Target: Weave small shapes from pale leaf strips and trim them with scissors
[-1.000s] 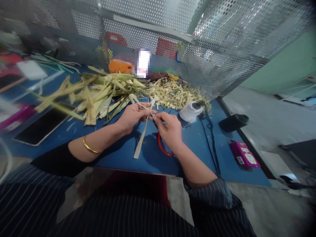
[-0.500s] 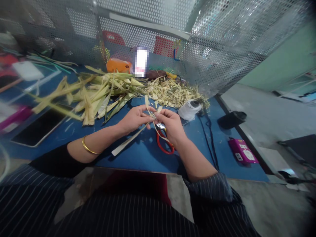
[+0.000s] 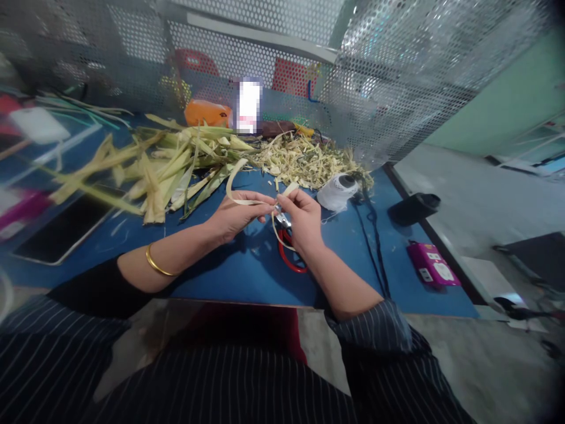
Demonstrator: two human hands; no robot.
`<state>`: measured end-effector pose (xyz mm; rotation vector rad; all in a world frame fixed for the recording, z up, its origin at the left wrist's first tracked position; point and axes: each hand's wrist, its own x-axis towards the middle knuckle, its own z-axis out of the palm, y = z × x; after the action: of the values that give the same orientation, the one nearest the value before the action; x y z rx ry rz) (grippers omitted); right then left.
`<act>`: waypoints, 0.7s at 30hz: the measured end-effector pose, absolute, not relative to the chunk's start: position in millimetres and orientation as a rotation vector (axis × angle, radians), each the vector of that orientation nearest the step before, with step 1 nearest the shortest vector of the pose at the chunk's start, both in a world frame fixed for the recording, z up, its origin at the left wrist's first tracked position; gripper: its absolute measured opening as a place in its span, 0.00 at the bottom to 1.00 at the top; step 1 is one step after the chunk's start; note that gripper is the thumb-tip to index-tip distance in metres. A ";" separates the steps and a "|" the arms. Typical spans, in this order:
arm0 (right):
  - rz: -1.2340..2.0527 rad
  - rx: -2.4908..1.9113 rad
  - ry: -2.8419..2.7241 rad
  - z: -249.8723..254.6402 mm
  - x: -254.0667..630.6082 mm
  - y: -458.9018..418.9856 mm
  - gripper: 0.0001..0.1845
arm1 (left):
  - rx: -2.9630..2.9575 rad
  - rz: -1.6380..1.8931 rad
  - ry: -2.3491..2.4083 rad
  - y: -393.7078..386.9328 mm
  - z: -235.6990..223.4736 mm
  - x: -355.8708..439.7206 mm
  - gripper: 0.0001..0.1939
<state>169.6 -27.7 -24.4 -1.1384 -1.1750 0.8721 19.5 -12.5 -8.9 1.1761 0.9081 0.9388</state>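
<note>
Pale corn husk strips [image 3: 232, 187] pass between my two hands, which meet over the middle of the table. My left hand [image 3: 241, 215] is closed in a pinch on them, and one strip curls up and back above its knuckles. My right hand [image 3: 303, 221] pinches the strips from the other side, with a short end poking up over its fingers and another looping down beneath. Where the fingertips come together, the details are too small to make out. Red-handled scissors [image 3: 292, 268] lie on the table, partly covered by my right hand.
Long husks [image 3: 176, 159] are heaped at the back left, beside a pile of shreds [image 3: 304, 159]. A white thread cone [image 3: 338, 191] stands right of my hands. Farther right are a black cylinder [image 3: 414, 209] and a purple pack [image 3: 432, 265]. A dark phone [image 3: 66, 229] lies left.
The strip that hung down toward the table's front edge has swung up and now curls over my left hand. Both hands keep pinching near the same spot, and more of the scissors shows.
</note>
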 end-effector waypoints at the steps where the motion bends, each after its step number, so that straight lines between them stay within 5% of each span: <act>1: 0.880 -1.120 -1.159 -24.5 169.4 -27.5 0.15 | 1.206 0.943 0.897 -12.6 -9.3 18.7 0.13; 21: 0.732 -1.180 -1.326 -26.6 172.3 -28.0 0.15 | 1.136 0.850 0.893 -9.0 -15.5 16.6 0.11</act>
<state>172.3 -28.0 -26.6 -1.1798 -1.3257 0.7323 16.6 -9.0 -15.5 1.1363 0.8928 0.8499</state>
